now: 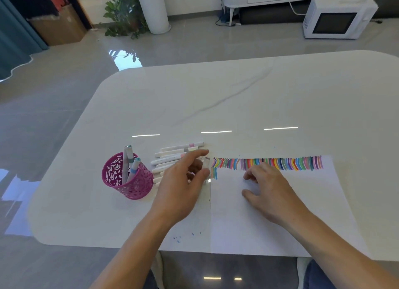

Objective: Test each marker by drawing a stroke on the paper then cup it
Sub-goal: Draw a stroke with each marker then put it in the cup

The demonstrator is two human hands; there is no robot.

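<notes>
A marker (206, 166) is pinched in the left grip (183, 180) at the paper's (269, 213) left edge, beside loose markers (174, 157) on the bench (216, 98); the right grip (269, 187) is rested released on the paper.

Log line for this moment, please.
left hand: reaching into loose markers | right hand: flat on paper | pink mesh cup: two markers inside
</notes>
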